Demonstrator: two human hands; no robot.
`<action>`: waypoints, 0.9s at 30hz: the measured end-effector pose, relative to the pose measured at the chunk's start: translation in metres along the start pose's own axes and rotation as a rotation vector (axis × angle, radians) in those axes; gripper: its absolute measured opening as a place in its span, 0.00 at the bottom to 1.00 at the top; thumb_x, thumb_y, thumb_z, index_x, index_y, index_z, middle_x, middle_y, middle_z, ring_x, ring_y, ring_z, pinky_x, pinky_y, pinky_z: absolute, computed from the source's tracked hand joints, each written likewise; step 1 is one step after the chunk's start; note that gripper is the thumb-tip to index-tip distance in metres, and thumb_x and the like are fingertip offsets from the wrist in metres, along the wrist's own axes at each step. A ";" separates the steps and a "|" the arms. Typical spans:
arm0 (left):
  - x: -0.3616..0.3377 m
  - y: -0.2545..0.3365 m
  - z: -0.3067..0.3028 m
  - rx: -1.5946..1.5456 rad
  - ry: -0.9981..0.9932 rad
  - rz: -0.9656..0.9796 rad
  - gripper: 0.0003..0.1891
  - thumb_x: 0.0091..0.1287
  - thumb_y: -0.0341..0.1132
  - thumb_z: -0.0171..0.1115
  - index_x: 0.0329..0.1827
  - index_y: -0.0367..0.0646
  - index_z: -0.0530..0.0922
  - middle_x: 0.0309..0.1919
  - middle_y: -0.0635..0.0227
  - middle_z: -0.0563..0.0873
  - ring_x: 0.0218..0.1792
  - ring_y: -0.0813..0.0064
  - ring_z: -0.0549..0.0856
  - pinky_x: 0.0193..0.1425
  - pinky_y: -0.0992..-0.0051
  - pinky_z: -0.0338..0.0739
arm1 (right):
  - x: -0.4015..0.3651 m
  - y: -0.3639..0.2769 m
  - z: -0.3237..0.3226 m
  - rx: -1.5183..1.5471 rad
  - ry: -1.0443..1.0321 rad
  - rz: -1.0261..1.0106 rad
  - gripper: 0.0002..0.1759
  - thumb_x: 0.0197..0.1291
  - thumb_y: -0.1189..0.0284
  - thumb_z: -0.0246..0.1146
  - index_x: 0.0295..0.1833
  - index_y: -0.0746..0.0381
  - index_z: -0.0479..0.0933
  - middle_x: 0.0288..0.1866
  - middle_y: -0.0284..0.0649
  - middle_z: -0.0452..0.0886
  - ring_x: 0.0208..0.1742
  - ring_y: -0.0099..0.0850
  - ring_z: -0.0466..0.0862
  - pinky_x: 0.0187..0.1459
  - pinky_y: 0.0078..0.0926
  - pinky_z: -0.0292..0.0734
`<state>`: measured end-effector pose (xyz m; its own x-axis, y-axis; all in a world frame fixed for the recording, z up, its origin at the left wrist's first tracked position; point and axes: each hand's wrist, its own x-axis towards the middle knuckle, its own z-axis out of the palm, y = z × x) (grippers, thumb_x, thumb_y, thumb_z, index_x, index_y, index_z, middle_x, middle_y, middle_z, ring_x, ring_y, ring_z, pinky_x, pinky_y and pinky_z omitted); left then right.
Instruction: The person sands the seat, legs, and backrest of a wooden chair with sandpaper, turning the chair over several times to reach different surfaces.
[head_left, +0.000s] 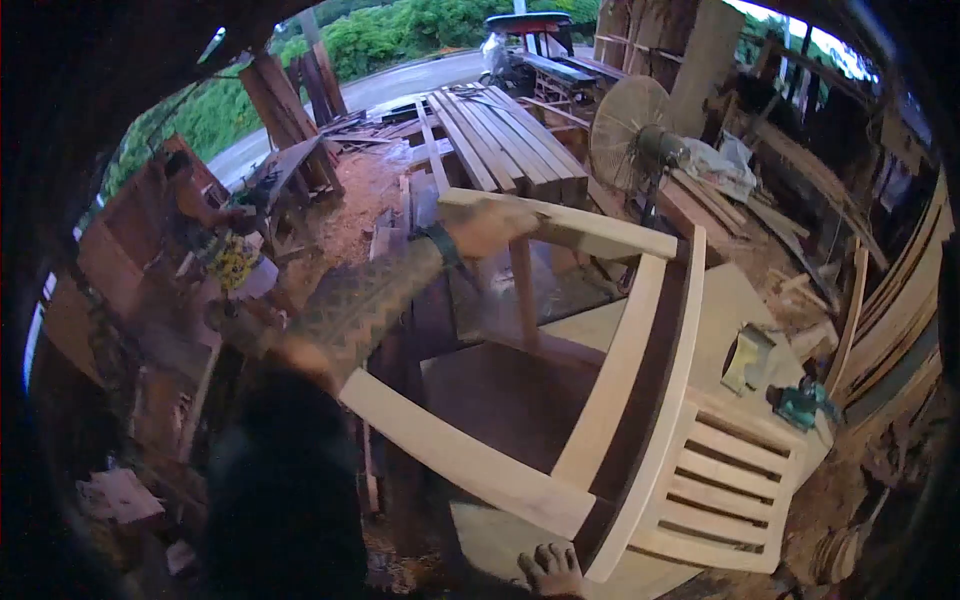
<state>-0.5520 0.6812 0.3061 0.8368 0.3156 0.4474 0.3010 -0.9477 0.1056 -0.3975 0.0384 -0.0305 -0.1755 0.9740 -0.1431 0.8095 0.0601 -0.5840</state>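
Note:
A pale wooden chair frame (625, 370) lies tipped over on a board (735, 300), with a slatted panel (715, 490) at its right end. My left hand (490, 228), below a dark wristband, is closed around the far rail (600, 232) near its left end. The patterned left forearm reaches across above the near rail (465, 455). At the bottom edge my right hand (552, 572) rests beside the near corner of the frame, its fingers slightly apart. Most of that hand is cut off by the picture's edge.
A green power tool (803, 403) sits on the board's right side. Behind stand a large fan (630, 130) and a stack of planks (505, 135). Another person (190, 190) is at the far left. Timber (900, 330) leans along the right.

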 end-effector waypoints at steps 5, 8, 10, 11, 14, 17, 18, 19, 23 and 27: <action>-0.041 -0.059 -0.027 0.258 0.053 -0.110 0.18 0.71 0.28 0.60 0.62 0.40 0.85 0.63 0.52 0.88 0.67 0.50 0.86 0.70 0.56 0.81 | 0.002 -0.004 -0.008 -0.149 0.038 -0.086 0.41 0.65 0.46 0.70 0.82 0.43 0.71 0.83 0.53 0.68 0.84 0.59 0.64 0.74 0.70 0.67; 0.002 -0.029 0.021 0.244 0.006 -0.152 0.22 0.66 0.25 0.60 0.64 0.40 0.84 0.60 0.53 0.88 0.63 0.49 0.87 0.72 0.55 0.80 | 0.009 0.010 0.012 -0.209 0.217 -0.247 0.41 0.66 0.47 0.69 0.82 0.48 0.70 0.83 0.54 0.68 0.85 0.58 0.64 0.77 0.74 0.60; 0.063 0.040 0.052 0.076 -0.027 -0.151 0.20 0.72 0.29 0.59 0.66 0.40 0.83 0.59 0.50 0.87 0.63 0.47 0.85 0.72 0.53 0.78 | 0.009 0.000 0.001 -0.242 0.040 -0.172 0.41 0.67 0.47 0.68 0.82 0.50 0.70 0.83 0.56 0.68 0.84 0.59 0.64 0.79 0.74 0.56; 0.070 0.040 0.072 0.035 -0.069 -0.108 0.21 0.75 0.33 0.59 0.69 0.41 0.81 0.63 0.49 0.86 0.68 0.47 0.82 0.74 0.53 0.75 | 0.010 -0.008 -0.009 -0.263 -0.050 -0.141 0.41 0.67 0.47 0.68 0.81 0.52 0.70 0.82 0.56 0.68 0.84 0.59 0.64 0.80 0.74 0.53; 0.058 0.047 0.047 0.034 0.085 0.210 0.26 0.78 0.39 0.60 0.76 0.39 0.77 0.73 0.49 0.81 0.77 0.49 0.75 0.81 0.52 0.68 | 0.005 -0.011 -0.016 -0.252 -0.031 -0.186 0.39 0.70 0.49 0.66 0.81 0.53 0.70 0.83 0.57 0.68 0.85 0.59 0.62 0.81 0.74 0.50; -0.009 -0.010 0.007 -0.059 0.045 0.071 0.25 0.85 0.40 0.52 0.80 0.41 0.73 0.78 0.50 0.77 0.80 0.51 0.73 0.89 0.56 0.60 | 0.009 -0.030 -0.039 -0.204 -0.024 -0.170 0.38 0.70 0.50 0.66 0.80 0.54 0.70 0.81 0.58 0.70 0.84 0.61 0.63 0.81 0.74 0.50; -0.030 -0.031 -0.019 -0.223 0.026 -0.098 0.24 0.84 0.37 0.53 0.80 0.42 0.74 0.77 0.50 0.78 0.80 0.52 0.73 0.89 0.57 0.60 | 0.011 -0.032 -0.043 -0.209 -0.049 -0.157 0.38 0.69 0.50 0.66 0.80 0.54 0.70 0.80 0.58 0.70 0.83 0.61 0.64 0.80 0.74 0.51; -0.049 -0.044 -0.040 -0.390 0.000 -0.264 0.23 0.84 0.34 0.53 0.80 0.43 0.75 0.76 0.50 0.79 0.80 0.53 0.73 0.89 0.58 0.59 | 0.011 -0.031 -0.040 -0.224 -0.028 -0.169 0.38 0.69 0.49 0.66 0.80 0.54 0.71 0.80 0.58 0.71 0.83 0.62 0.65 0.79 0.73 0.53; -0.053 -0.027 -0.028 0.187 0.161 -0.124 0.26 0.76 0.29 0.57 0.78 0.45 0.77 0.73 0.53 0.83 0.73 0.55 0.81 0.83 0.61 0.70 | 0.014 -0.001 -0.005 -0.157 0.279 -0.314 0.37 0.69 0.48 0.66 0.79 0.52 0.73 0.79 0.58 0.72 0.81 0.62 0.68 0.77 0.72 0.59; -0.029 -0.026 0.000 0.039 0.216 0.003 0.21 0.78 0.32 0.54 0.72 0.49 0.82 0.61 0.46 0.89 0.63 0.48 0.88 0.71 0.57 0.80 | 0.011 -0.004 -0.004 -0.124 0.360 -0.316 0.37 0.71 0.45 0.65 0.79 0.52 0.74 0.75 0.59 0.74 0.77 0.62 0.71 0.72 0.75 0.62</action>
<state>-0.5841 0.6971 0.2903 0.7215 0.2918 0.6279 0.3199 -0.9448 0.0715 -0.4005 0.0494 -0.0260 -0.2366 0.9162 0.3235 0.8120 0.3693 -0.4520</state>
